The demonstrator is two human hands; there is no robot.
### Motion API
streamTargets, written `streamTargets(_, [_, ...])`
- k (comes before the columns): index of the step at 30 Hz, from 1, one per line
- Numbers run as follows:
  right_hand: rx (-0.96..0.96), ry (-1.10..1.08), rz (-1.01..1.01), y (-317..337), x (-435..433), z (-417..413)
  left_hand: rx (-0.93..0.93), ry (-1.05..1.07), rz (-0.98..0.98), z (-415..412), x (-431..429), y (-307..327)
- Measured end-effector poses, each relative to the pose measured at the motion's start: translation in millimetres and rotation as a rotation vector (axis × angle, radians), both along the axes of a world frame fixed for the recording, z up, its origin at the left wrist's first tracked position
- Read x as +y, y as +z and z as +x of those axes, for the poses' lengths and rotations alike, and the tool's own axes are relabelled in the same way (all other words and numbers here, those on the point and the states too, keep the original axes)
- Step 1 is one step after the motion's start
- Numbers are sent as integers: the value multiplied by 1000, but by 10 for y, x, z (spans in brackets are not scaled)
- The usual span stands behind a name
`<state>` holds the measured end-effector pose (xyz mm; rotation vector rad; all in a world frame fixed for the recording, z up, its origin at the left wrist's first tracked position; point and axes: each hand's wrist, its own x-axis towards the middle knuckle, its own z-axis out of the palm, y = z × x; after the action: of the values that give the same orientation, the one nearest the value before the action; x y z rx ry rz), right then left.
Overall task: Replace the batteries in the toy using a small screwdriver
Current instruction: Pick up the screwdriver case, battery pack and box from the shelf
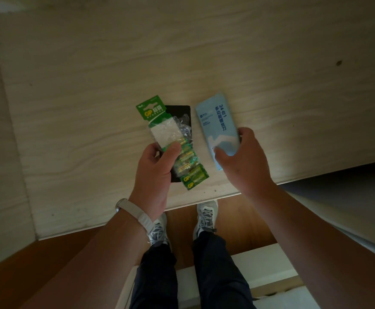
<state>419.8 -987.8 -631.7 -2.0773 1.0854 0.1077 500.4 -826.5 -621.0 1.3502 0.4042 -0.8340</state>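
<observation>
A green battery pack (175,141) with a torn clear blister lies over a flat black object (181,112) on the pale wooden table (92,97). My left hand (157,175) grips the pack at its middle, thumb on top. To its right is a light blue screwdriver-set box (215,123) with printed text. My right hand (244,161) grips the near end of that box, with fingers on both long sides. Several green batteries show at the near end of the pack. I cannot tell whether the black object is the toy.
The table's near edge (182,207) runs just beyond my feet, and my shoes (205,216) stand on a brown floor. A white surface (260,264) lies behind my legs. A grey panel (338,197) sits at the right below the table.
</observation>
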Motion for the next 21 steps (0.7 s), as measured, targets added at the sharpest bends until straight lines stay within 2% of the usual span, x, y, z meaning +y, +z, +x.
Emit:
streamTargets(11, [-127,-34,130,511,28,-64,-55,-11,-28,94,-34,365])
streamTargets(21, [-203,-154,175,1716,279,-271,-144,-56,-89,135,106,1509])
